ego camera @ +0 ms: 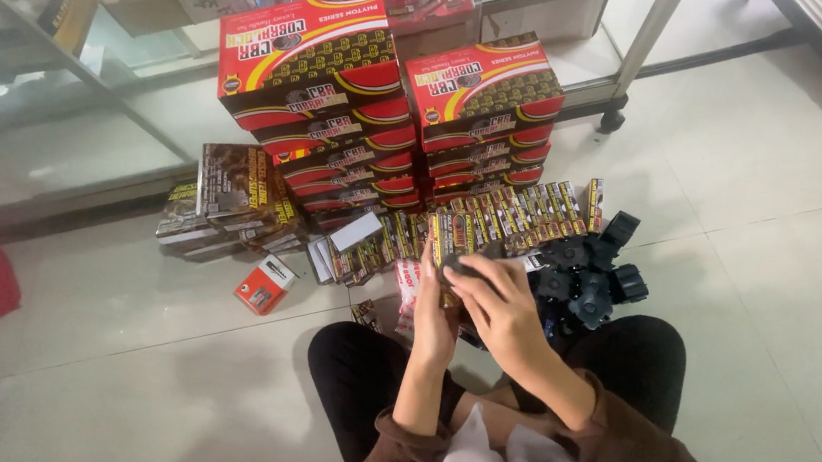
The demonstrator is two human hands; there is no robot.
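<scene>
Left of the stacks, flattened sleeves [228, 203] and one small red box [263, 284] lie on the floor; centre, a long row of filled boxes [490, 218] stands done before two red carton stacks [390, 112]. Left hand [431, 314] and right hand [498, 303] close together on a small box [447, 243] and what looks like a black part, just above the knees. Right, a heap of black parts [591, 279] waits.

Looks like a small retail shop or its stockroom corner. There are two tall stacks of identical red-and-black cartons [390, 112] piled on a pale tiled floor [762, 227], with rows of small matching retail boxes [490, 218] laid out in front. Behind them sits a glass display cabinet [38, 116] on a metal frame with castor wheels [609, 121], merchandise on its shelf.
</scene>
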